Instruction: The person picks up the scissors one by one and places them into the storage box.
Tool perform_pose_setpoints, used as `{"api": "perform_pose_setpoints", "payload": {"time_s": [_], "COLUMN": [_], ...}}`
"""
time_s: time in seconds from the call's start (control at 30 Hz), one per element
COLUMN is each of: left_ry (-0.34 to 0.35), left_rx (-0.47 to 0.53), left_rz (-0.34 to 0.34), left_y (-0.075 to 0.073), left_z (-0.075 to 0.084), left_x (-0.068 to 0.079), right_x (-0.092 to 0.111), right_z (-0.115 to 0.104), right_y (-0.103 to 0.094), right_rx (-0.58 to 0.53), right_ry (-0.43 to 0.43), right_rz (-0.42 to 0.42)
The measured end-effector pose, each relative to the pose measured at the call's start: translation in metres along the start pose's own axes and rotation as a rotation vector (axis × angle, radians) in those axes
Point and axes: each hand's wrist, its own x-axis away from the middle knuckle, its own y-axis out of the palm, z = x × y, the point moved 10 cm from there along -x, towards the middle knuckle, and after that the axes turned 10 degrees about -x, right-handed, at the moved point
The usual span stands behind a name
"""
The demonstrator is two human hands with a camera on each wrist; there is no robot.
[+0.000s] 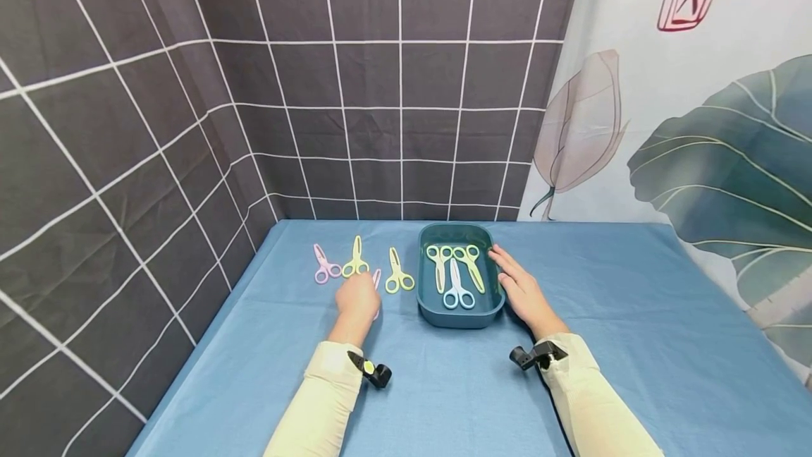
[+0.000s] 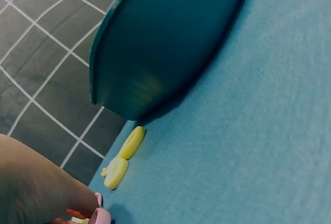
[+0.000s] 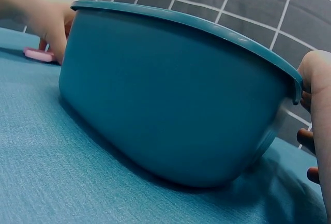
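My left hand (image 1: 358,297) is down on the cloth, its curled fingers pinching pink scissors (image 1: 377,278) that it partly covers. One pink handle loop (image 2: 101,217) shows beneath the fingers in the left wrist view. Beside that hand lie other pink scissors (image 1: 326,266) and yellow scissors (image 1: 356,257) to the left, and more yellow scissors (image 1: 397,272) to the right. My right hand (image 1: 524,290) rests against the right rim of a dark teal bin (image 1: 461,319), fingers fairly straight. Inside are pale yellow scissors (image 1: 440,270), yellow-green scissors (image 1: 472,273) and light blue scissors (image 1: 457,288).
A blue cloth (image 1: 444,386) covers the table. Behind it and along the left hangs a dark grey sheet (image 1: 368,132) with white grid lines. A white leaf-patterned sheet (image 1: 590,182) hangs at the right. A black cable (image 1: 557,415) runs along the right forearm.
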Motion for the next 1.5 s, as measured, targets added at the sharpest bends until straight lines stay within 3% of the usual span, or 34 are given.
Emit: {"api": "perform_pose_setpoints", "payload": {"time_s": [0.47, 0.77, 1.2, 1.5], "left_ry": [-0.009, 0.053, 0.207, 0.306], "left_rx": [0.021, 0.219, 0.326, 0.462], "left_rz": [-0.045, 0.026, 0.177, 0.259], "left_y": [-0.011, -0.035, -0.070, -0.091], "left_z": [-0.005, 0.007, 0.035, 0.050], "left_x": [0.001, 0.006, 0.019, 0.032], "right_x": [0.001, 0.001, 0.001, 0.001], "right_z": [0.000, 0.002, 0.003, 0.000], "right_y": [-0.001, 0.000, 0.001, 0.001], "right_rx": [-0.008, 0.000, 0.002, 0.022], "right_ry": [0.007, 0.016, 0.010, -0.005], "right_rz": [0.003, 0.004, 0.006, 0.010]}}
